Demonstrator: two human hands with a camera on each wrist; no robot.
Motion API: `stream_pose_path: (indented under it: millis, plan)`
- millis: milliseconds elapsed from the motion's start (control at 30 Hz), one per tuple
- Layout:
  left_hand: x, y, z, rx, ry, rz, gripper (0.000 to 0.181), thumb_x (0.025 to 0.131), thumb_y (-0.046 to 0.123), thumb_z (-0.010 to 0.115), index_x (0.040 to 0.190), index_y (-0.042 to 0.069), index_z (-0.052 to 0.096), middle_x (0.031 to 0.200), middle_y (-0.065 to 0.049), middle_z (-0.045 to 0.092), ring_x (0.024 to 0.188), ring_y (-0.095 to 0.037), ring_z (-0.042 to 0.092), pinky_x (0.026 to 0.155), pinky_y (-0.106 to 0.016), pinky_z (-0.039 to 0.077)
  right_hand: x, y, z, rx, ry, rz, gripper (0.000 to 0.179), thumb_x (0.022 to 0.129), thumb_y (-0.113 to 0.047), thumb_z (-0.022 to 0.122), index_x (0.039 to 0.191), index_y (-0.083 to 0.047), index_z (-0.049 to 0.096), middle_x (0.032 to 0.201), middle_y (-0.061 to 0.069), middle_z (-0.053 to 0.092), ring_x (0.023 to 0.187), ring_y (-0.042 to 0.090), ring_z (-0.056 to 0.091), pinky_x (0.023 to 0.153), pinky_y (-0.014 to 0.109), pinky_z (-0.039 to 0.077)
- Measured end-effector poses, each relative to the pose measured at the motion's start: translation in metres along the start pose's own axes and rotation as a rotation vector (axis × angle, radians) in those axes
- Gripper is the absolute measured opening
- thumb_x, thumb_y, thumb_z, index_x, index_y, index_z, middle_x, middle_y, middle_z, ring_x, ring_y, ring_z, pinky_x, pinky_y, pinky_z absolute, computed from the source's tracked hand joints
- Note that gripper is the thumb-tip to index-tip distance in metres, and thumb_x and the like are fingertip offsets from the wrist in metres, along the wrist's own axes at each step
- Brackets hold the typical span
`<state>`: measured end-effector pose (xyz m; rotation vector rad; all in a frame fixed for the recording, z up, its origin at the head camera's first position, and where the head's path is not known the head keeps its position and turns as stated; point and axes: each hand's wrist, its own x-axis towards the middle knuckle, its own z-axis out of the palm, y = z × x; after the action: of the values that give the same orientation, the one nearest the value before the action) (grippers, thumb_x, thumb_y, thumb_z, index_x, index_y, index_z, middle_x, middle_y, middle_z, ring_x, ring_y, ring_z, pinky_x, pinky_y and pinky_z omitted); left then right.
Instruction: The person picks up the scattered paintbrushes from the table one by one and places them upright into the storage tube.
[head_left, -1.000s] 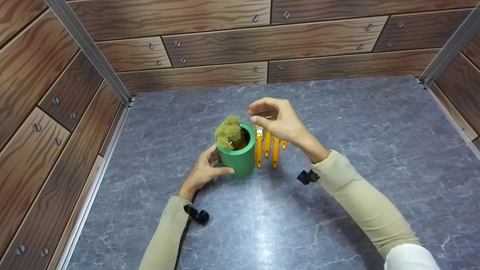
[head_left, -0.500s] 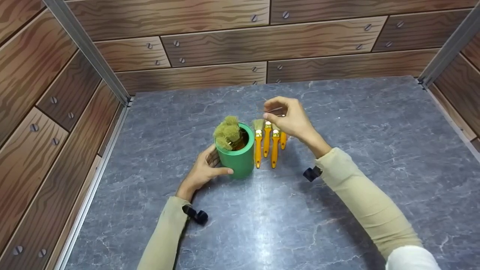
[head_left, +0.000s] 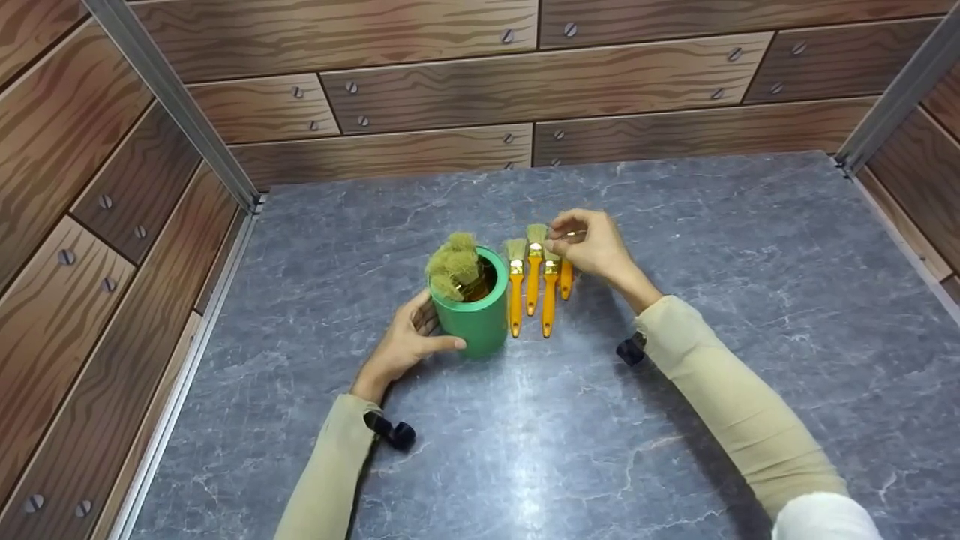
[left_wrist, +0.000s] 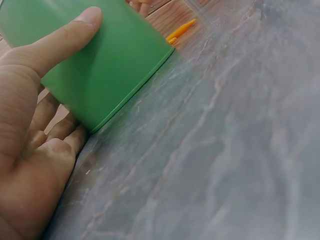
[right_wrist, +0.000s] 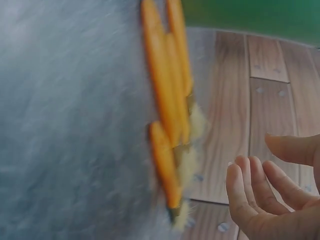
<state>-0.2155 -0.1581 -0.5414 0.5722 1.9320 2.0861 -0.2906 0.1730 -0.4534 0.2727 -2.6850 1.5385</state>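
Note:
My left hand [head_left: 405,346] holds a green cylindrical cup [head_left: 480,330] standing on the table; in the left wrist view the thumb lies across its near side and the fingers reach behind it. Tan bristle heads [head_left: 454,266] of paintbrushes stick up out of the cup and lean left. Right of the cup, several paintbrushes with yellow handles, such as one paintbrush [head_left: 516,304], lie with bristles pointing away. Over the rightmost paintbrush [head_left: 566,283] is my right hand [head_left: 600,246], fingers bent loosely and holding nothing; its bristle end is hidden in the head view.
The grey marbled tabletop [head_left: 675,225] is bounded by a wood-patterned back wall [head_left: 420,97] and side walls, with metal rails [head_left: 180,112] in the corners. Black wrist cameras sit on both sleeves.
My right hand has moved right and slightly down, from near the cup's rim to over the rightmost paintbrush. My left hand stays on the cup.

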Motion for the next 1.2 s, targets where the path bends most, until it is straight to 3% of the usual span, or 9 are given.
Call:
stream_pose_path:
  millis: [100,300,400,533,733,1033,1200]
  plan:
    - [0.000,0.000,0.000,0.001,-0.001,0.006,0.105,0.078,0.003,0.095,0.166,0.014,0.039,0.165,-0.007,0.050,0.155,-0.025,0.044,0.130,-0.034,0.036,0.001,0.009,-0.001,-0.051,-0.002,0.036,0.033,0.090,0.001,0.077,0.121,0.011,0.072,0.114,0.028,0.076,0.104,0.042,0.076,0.091,0.036,0.066]
    - [0.000,-0.001,-0.001,0.003,-0.007,0.019,0.103,0.079,0.002,0.094,0.166,0.014,0.039,0.165,-0.008,0.050,0.155,-0.026,0.044,0.131,-0.036,0.036,0.002,0.022,-0.002,-0.150,-0.026,0.129,0.033,0.086,0.000,0.081,0.117,0.007,0.071,0.109,0.022,0.074,0.092,0.027,0.071,0.074,0.017,0.055]
    - [0.000,-0.001,-0.002,0.004,-0.006,0.021,0.101,0.080,0.004,0.094,0.165,0.015,0.040,0.164,-0.006,0.051,0.155,-0.024,0.044,0.131,-0.036,0.036,0.003,0.026,-0.002,-0.196,-0.043,0.156,0.034,0.085,-0.003,0.083,0.115,0.004,0.070,0.106,0.017,0.073,0.089,0.020,0.065,0.075,0.020,0.050]
    - [0.000,-0.001,-0.001,0.000,-0.006,0.024,0.102,0.080,0.007,0.095,0.165,0.015,0.040,0.164,-0.006,0.051,0.155,-0.024,0.045,0.130,-0.035,0.036,0.005,0.031,-0.002,-0.239,-0.071,0.175,0.036,0.084,-0.007,0.086,0.114,0.003,0.069,0.104,0.015,0.071,0.092,0.022,0.063,0.080,0.026,0.049]
    - [0.001,-0.001,-0.001,-0.001,-0.006,0.023,0.102,0.079,0.005,0.095,0.165,0.014,0.041,0.164,-0.007,0.051,0.155,-0.025,0.045,0.131,-0.035,0.036,0.006,0.034,-0.002,-0.246,-0.093,0.194,0.036,0.084,-0.008,0.086,0.113,0.004,0.068,0.106,0.017,0.071,0.095,0.024,0.064,0.079,0.024,0.049]
    - [0.000,0.001,0.000,0.002,-0.009,0.033,0.101,0.079,0.002,0.094,0.165,0.015,0.042,0.164,-0.007,0.051,0.155,-0.026,0.045,0.131,-0.037,0.036,0.006,0.033,-0.003,-0.340,-0.067,0.225,0.034,0.081,-0.011,0.085,0.108,0.001,0.069,0.091,0.005,0.066,0.078,0.017,0.059,0.068,0.025,0.049]
    - [0.000,-0.001,0.000,0.004,-0.003,0.021,0.101,0.080,0.003,0.094,0.165,0.014,0.041,0.164,-0.007,0.051,0.155,-0.025,0.045,0.131,-0.035,0.036,0.007,0.034,-0.003,-0.350,-0.057,0.257,0.033,0.080,-0.012,0.084,0.108,0.000,0.069,0.090,0.006,0.066,0.080,0.020,0.060,0.070,0.029,0.049]
